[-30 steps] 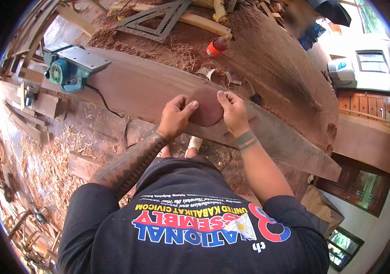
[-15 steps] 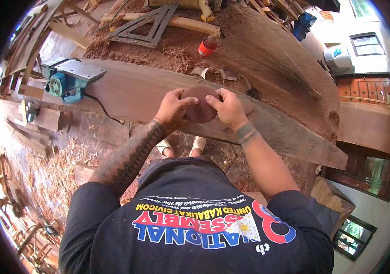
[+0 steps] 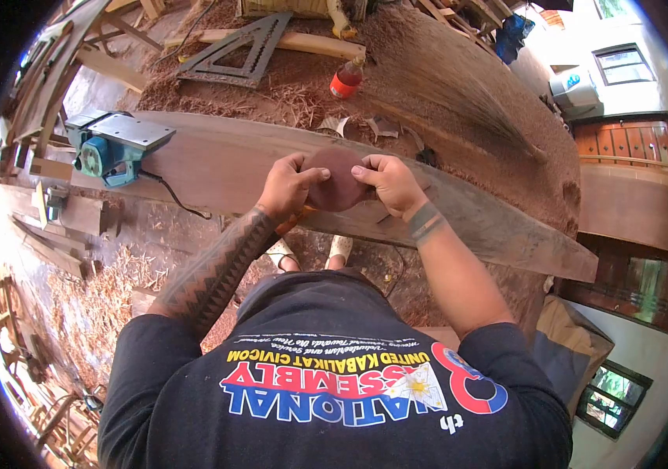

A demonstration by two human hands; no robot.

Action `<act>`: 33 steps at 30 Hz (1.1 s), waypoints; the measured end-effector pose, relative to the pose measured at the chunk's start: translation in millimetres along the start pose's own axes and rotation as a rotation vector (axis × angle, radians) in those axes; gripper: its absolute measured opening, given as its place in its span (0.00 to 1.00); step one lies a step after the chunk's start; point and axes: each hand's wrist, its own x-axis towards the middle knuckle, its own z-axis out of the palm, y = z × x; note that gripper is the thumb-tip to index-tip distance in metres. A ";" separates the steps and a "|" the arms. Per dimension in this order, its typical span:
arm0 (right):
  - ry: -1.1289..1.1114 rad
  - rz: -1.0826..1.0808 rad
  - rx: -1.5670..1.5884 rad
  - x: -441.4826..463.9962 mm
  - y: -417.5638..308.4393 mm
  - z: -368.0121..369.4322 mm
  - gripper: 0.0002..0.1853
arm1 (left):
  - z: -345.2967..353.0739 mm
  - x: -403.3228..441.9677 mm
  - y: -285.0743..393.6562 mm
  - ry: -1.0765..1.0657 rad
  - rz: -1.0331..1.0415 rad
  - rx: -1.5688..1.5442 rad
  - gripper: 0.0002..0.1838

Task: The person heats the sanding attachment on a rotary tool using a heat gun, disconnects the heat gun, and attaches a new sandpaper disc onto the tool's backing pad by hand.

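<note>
Grasping a dark-red disc [image 3: 339, 190] by opposite sides over the plank [image 3: 220, 160], in a closed thumb-and-finger grip of left hand [image 3: 285, 189] and right hand [image 3: 393, 186]. Probably light, thin and pliable, rough rather than slippery; likely to crease under hard bending. Best taken near the rim at opposite sides, with finger support beneath and light thumb pressure.

Large set square [image 3: 220, 76] overlapping pale timber [image 3: 322, 44]; red-labelled bottle [image 3: 346, 81] near timber's end; window [image 3: 624, 65] in white wall [image 3: 623, 100].
</note>
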 end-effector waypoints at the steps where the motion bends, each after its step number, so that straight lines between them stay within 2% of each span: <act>1: 0.028 -0.018 -0.070 0.6 2.4 1.3 0.08 | 0.4 -0.9 0.8 -0.003 -0.012 0.002 0.15; 5: 0.107 -0.146 -0.254 2.3 13.7 2.9 0.13 | 0.2 1.2 -2.9 -0.012 -0.006 0.034 0.14; 8: 0.112 -0.268 -0.377 -2.2 9.6 6.5 0.12 | -4.0 3.1 -5.9 -0.048 0.017 0.006 0.16; 11: 0.066 -0.240 -0.156 -0.4 17.6 8.4 0.13 | -6.6 -1.3 4.9 -0.091 -0.020 -0.004 0.18; 14: -0.003 -0.038 0.092 -4.8 1.2 12.1 0.13 | -14.7 1.9 5.4 -0.091 -0.039 0.008 0.19; 20: -0.052 -0.154 0.047 0.9 7.2 10.9 0.14 | 2.4 -15.2 0.8 0.070 0.098 0.234 0.24; 22: -0.130 -0.160 0.174 6.7 24.9 -9.0 0.15 | 14.6 -30.4 0.3 0.112 0.150 0.346 0.27; 23: -0.165 -0.158 0.237 9.5 35.5 -19.4 0.15 | 13.9 -32.3 -14.3 0.052 0.101 0.216 0.31; 26: -0.163 -0.047 0.488 1.5 53.8 -29.7 0.18 | 8.0 -43.0 -18.2 -0.080 0.574 0.635 0.32; 27: -0.161 -0.031 0.554 -0.8 63.4 -32.1 0.19 | 11.3 -48.4 -20.4 -0.119 0.513 0.572 0.35; 29: -0.149 0.005 0.683 -5.9 83.0 -37.0 0.20 | 18.8 -52.3 -35.6 -0.157 0.550 0.577 0.34; 33: -0.087 0.059 0.727 -14.1 104.1 -42.8 0.20 | 35.7 -63.2 -55.0 -0.163 0.559 0.679 0.36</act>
